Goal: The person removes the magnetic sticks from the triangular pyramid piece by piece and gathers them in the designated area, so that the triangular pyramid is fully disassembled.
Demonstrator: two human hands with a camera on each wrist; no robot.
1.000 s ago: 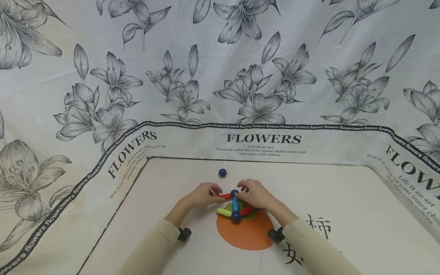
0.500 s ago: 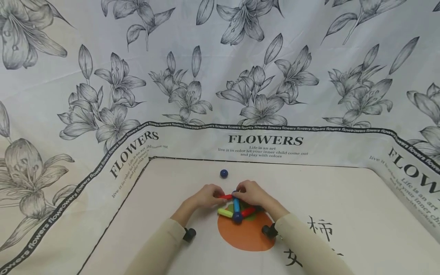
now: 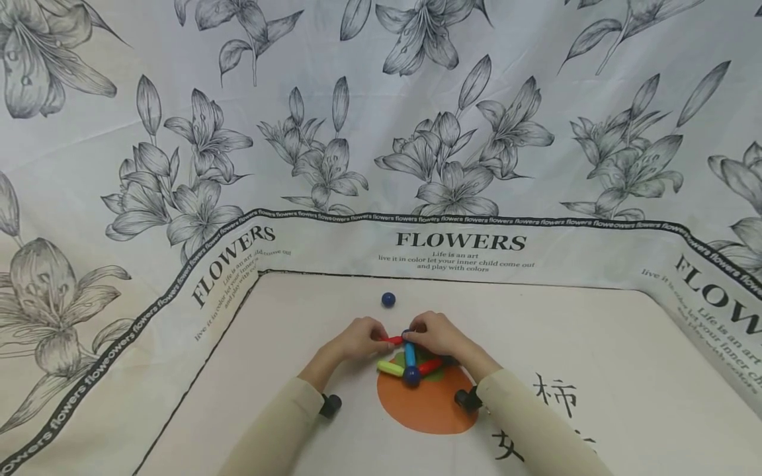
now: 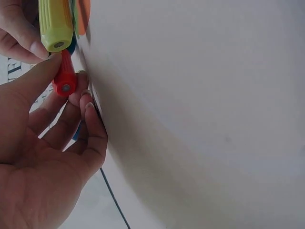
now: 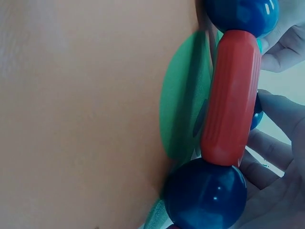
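Note:
In the head view, my left hand [image 3: 360, 338] pinches a red magnetic rod [image 4: 66, 82] between thumb and fingers, its free end facing the left wrist camera. My right hand [image 3: 438, 333] pinches a dark blue ball [image 5: 258, 114] at the far end of a light blue rod [image 3: 409, 354]. The left hand's red rod reaches up to this ball; fingers hide whether they touch. Nearer the body, another blue ball [image 3: 411, 376] joins the light blue rod, a yellow-green rod [image 3: 389, 368] and a second red rod [image 5: 231, 98]. That red rod has a further blue ball [image 5: 207, 193] at its outer end.
A loose blue ball [image 3: 388, 299] lies behind the hands. The pieces stand over an orange fruit print [image 3: 425, 410] with green leaves on the pale tabletop [image 3: 309, 304]. Flower-printed cloth [image 3: 357, 244] rises along the back and sides.
The left hand has moved slightly right with its red rod, closer to the ball in the right hand. The right hand's fingers have drawn in around that ball. The view has shifted slightly.

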